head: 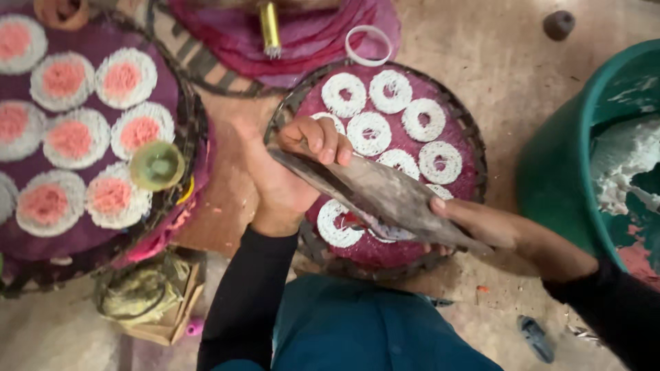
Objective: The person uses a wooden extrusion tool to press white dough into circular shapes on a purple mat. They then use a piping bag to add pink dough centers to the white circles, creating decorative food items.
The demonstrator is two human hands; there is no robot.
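My left hand [292, 172] grips the upper end of a long grey-brown pouch-like squeezer [385, 199] held slanted over a round woven tray [467, 130] lined with maroon cloth. My right hand [481, 223] presses on the squeezer's lower end. Several white noodle rings [370, 132] lie on the cloth. One ring [337, 227] sits just below the squeezer, near a red patch. Part of the tray is hidden under the squeezer and my hands.
A larger woven tray [189, 130] at left carries several white rings with pink centres [124, 77], with a green cup-like mould [158, 165] on its edge. A white ring mould [368, 45] lies above. A teal tub [564, 165] with white dough stands at right.
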